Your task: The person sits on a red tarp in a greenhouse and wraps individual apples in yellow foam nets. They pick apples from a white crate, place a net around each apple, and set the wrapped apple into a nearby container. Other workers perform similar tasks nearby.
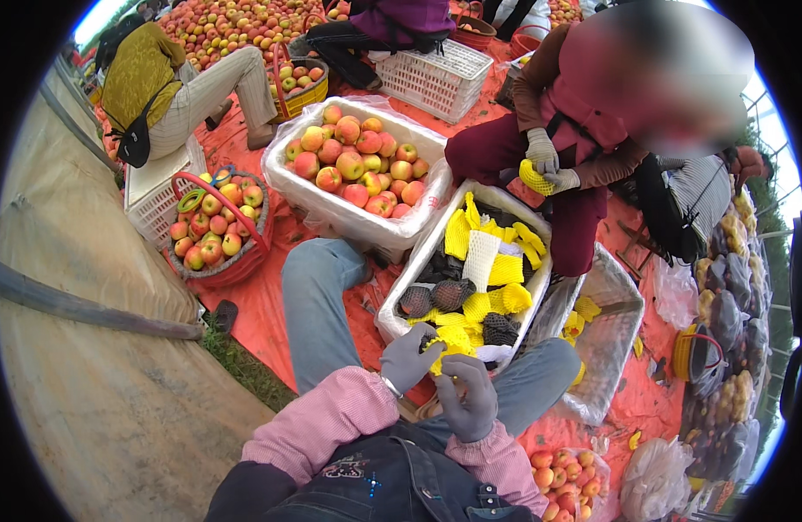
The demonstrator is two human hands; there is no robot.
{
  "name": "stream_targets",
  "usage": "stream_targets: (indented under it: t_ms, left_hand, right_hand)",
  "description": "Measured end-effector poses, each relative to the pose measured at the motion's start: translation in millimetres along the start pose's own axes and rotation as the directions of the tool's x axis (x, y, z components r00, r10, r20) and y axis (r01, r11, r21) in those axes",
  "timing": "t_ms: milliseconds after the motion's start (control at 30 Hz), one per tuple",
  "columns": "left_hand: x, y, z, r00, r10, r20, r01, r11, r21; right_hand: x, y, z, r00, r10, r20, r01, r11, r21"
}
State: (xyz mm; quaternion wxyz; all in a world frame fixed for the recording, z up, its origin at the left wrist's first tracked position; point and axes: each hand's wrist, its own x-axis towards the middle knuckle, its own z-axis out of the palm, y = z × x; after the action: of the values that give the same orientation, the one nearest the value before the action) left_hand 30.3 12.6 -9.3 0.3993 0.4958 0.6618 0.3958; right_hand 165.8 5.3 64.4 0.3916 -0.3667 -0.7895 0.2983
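My left hand [410, 357], in a grey glove, grips a yellow foam net sleeve [453, 340] above the near end of a white foam box [395, 301]. Just to its right, my gloved right hand [469, 397] has bent fingers close to the sleeve's lower edge; whether they pinch it is unclear. Inside the box lie loose yellow net sleeves [506, 270], a white net sleeve [482, 260], and apples in dark netting [453, 295].
An open foam box of apples [438, 186] stands beyond my knee. A red-handled apple basket [244, 258] is at left. Opposite, a gloved co-worker [541, 153] holds a yellow net sleeve. A plastic-lined box [609, 365] and bagged apples [570, 486] lie at right.
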Motion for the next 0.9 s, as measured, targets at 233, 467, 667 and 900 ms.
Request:
stream_targets:
  t_ms: [233,467,667,900]
  left_hand:
    - [6,-6,-5,0.999,-0.050,0.013,0.051,0.955,-0.292]
    - [-15,-1,2,0.988,0.121,0.093,-0.129,0.988,0.083]
    - [-2,-2,-3,0.990,0.114,0.086,-0.119,0.992,0.047]
    - [8,-18,-1,0.934,0.182,0.308,-0.219,0.971,0.092]
  right_hand:
    - [-8,41,23,0.697,0.541,0.472,-0.457,0.841,-0.289]
    - [-5,88,41,0.635,0.704,0.320,-0.365,-0.092,0.926]
    - [-24,107,68,0.538,0.761,0.363,-0.338,-0.199,0.920]
    - [-10,126,58,0.275,0.806,0.524,-0.663,-0.236,0.711]
